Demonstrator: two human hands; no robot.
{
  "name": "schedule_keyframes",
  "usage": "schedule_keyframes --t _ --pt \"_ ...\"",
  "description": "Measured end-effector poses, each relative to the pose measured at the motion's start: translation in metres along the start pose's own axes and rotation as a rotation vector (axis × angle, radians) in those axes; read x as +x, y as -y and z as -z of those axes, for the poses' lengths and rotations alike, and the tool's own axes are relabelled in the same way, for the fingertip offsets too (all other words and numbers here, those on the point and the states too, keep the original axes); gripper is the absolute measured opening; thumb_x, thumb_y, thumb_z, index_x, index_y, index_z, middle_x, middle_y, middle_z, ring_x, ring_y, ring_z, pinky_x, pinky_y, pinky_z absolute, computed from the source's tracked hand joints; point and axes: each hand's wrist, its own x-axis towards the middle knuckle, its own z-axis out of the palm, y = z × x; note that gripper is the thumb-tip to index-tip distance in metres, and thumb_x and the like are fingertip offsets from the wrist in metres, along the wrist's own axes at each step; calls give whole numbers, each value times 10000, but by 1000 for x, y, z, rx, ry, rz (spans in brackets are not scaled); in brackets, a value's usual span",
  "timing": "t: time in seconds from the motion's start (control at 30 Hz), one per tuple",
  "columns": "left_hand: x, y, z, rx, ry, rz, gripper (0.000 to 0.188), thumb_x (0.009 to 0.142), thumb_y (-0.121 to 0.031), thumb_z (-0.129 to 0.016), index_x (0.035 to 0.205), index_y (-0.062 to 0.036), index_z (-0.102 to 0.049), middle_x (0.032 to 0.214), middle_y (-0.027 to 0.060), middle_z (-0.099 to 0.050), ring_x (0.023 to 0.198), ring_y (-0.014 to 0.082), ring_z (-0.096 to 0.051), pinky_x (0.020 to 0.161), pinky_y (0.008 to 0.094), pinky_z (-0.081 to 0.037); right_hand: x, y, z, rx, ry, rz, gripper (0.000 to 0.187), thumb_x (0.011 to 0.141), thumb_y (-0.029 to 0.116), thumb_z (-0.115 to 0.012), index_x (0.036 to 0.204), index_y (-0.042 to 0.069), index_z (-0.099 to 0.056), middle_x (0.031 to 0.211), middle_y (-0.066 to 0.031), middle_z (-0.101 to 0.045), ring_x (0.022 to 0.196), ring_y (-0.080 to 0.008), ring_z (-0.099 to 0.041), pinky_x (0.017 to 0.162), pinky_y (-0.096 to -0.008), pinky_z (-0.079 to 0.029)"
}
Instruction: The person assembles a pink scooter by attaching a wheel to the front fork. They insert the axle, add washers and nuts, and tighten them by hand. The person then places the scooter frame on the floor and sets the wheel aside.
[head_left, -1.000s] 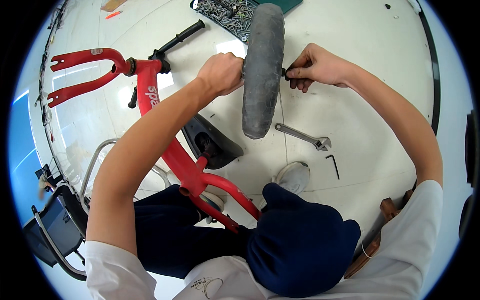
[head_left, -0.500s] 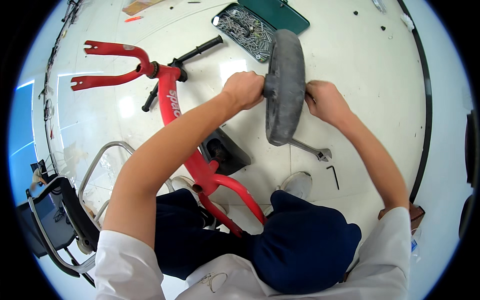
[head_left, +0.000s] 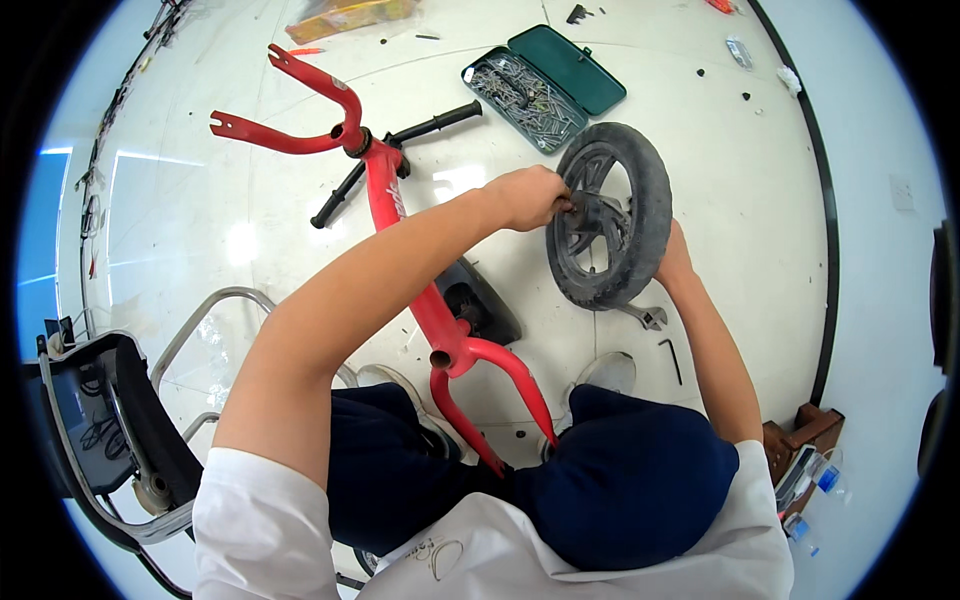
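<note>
A small black wheel (head_left: 655, 190) with a grey-black tyre and plastic spokes is held up between my hands. My left hand (head_left: 535, 198) is closed, its fingertips pinching at the hub on the side facing left. My right hand (head_left: 677, 258) holds the wheel from the other side; the tyre hides most of its fingers. Left of the wheel, a red bike frame (head_left: 432, 312) lies with its fork pointing away and its rear stays between my legs. An adjustable wrench (head_left: 648, 317) lies on the floor, partly behind the tyre. Close by it is a black hex key (head_left: 672, 361).
A green case (head_left: 575, 75) full of screws lies open beyond the wheel. Black handlebars (head_left: 430, 123) and a dark seat (head_left: 488, 308) are by the frame. A metal-framed chair (head_left: 130, 420) stands left, brown boxes (head_left: 815, 428) and bottles at right.
The wheel has turned from nearly edge-on to showing its spoked side, and sits lower and further right. My right hand has passed behind the tyre; my left stays at the hub.
</note>
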Motion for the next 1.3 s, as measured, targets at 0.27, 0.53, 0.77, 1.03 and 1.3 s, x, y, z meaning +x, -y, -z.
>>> schedule_keyframes --t 0.27,0.53,0.77,1.03,1.3 --pt "-2 -2 -5 -114 -31 13 193 800 -107 -657 956 -3 -702 909 190 -696 876 353 -661 805 403 -519 -9 2 -18 298 -28 -54 363 738 113 -741 1062 -12 -637 957 -137 -678 887 -206 -633 814 -339 -499" --pt "-6 8 -6 -143 -36 -44 196 762 -102 -672 926 1 -700 857 185 -690 798 337 -666 761 391 -529 -12 20 -13 361 83 -125 241 747 63 -716 952 -51 -664 897 -178 -705 825 -213 -667 777 -351 -520" --pt "-13 5 -10 -163 202 108 339 963 -276 -539 895 10 -706 765 160 -676 729 263 -659 718 389 -514 -7 29 -2 241 144 -156 254 711 60 -717 936 -47 -665 851 -165 -703 765 -197 -661 722 -333 -523" --pt "-24 2 -13 -170 119 -99 274 934 -259 -578 1014 -8 -655 839 159 -681 750 269 -662 730 373 -515 -11 23 -2 343 110 -165 218 720 75 -686 905 -37 -658 853 -149 -696 753 -236 -649 741 -344 -516" --pt "-32 0 -12 -246 -39 -45 294 893 -256 -643 1029 -1 -591 825 151 -677 696 276 -648 706 373 -506 -14 20 -6 336 116 -209 224 724 84 -696 911 -37 -666 854 -154 -698 775 -247 -660 761 -353 -517"
